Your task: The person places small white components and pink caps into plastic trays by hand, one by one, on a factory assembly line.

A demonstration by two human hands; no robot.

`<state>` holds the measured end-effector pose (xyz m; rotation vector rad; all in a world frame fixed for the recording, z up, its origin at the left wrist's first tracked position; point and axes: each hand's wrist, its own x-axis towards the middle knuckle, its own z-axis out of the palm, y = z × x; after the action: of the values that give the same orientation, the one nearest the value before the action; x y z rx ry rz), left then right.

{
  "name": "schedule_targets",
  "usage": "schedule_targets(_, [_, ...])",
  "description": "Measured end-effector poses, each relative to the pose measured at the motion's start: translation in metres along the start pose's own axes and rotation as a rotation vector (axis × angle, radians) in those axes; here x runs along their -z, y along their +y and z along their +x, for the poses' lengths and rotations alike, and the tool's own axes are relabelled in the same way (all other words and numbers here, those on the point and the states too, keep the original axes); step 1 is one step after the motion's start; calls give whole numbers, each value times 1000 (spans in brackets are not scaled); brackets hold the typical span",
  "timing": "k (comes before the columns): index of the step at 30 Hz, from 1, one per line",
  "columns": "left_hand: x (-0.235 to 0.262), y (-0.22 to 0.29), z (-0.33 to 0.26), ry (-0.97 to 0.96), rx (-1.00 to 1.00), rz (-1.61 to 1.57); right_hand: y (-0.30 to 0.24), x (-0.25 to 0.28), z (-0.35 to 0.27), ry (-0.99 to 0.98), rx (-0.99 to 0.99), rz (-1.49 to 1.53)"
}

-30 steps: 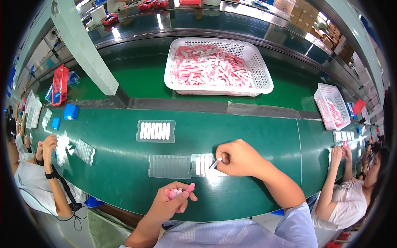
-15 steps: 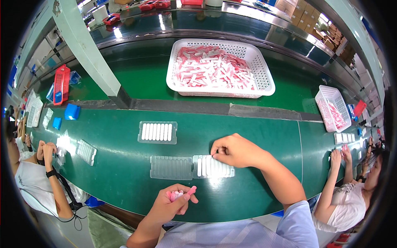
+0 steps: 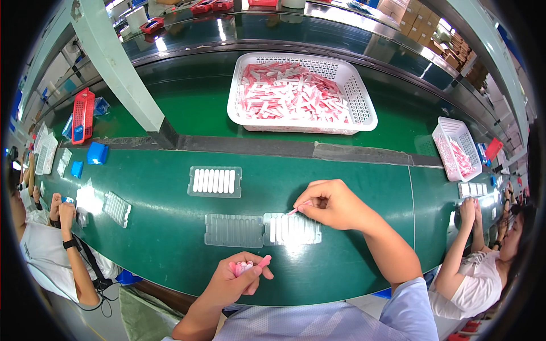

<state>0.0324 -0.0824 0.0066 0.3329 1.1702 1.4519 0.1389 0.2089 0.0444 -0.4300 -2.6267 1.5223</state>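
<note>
My right hand (image 3: 335,206) is just above the far edge of a clear plastic tray. Between its thumb and fingertips is a thin pink strip (image 3: 301,207). The tray's right half (image 3: 310,234) has white sticks in its leftmost slots; glare hides the contents of the others. Its left half (image 3: 233,231) shows bare grooves. Nearer to me, my left hand (image 3: 233,284) is closed around several pink and white sticks (image 3: 243,267), one poking out past the thumb. Beyond the tray lies a second clear tray (image 3: 191,190) with a row of white sticks.
A white basket (image 3: 301,126) heaped with pink and white sticks stands past the dark strip (image 3: 250,146). A grey post (image 3: 122,74) rises at left. People work at both sides, near a smaller basket (image 3: 446,149) at right and blue boxes (image 3: 98,153) at left.
My right hand has lifted a little away from the tray's slots, and a pink strip now shows in its fingertips. My left hand has stayed in place.
</note>
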Motion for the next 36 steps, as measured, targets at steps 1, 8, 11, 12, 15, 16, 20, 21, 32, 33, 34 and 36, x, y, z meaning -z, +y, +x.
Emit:
schedule_targets(1, [-1, 0, 0, 2, 2, 10, 7, 0, 1, -24, 17, 66])
schedule_targets(8, [0, 0, 0, 9, 14, 14, 10, -7, 10, -252, -80, -13])
schedule_targets(11, [0, 0, 0, 0, 5, -11, -1, -21, 9, -52, -88, -161])
schedule_targets(12, [-1, 1, 0, 0, 4, -10, -2, -21, 11, -95, -87, -216])
schedule_targets(15, [0, -1, 0, -9, -1, -15, 0, -21, 8, -78, 16, -278])
schedule_targets(16, [1, -1, 0, -12, -5, -21, -2, -20, 8, -80, 17, -276])
schedule_targets(20, [2, -2, -1, -4, -5, -10, -16, -20, 3, -5, 24, -135])
schedule_targets(21, [3, -2, -1, -6, -12, -3, -19, -23, -1, 38, 29, -70])
schedule_targets(32, [7, -13, 10, -46, -13, -235, -8, -16, -24, 72, -103, 527])
schedule_targets(33, [9, -15, 9, -62, 21, -333, -3, -2, -20, 37, -136, 549])
schedule_targets(34, [10, -16, 10, -81, 57, -429, 4, 9, -18, -38, -154, 452])
schedule_targets(36, [12, -18, 9, -113, 73, -432, 15, 3, -17, -72, -116, 332])
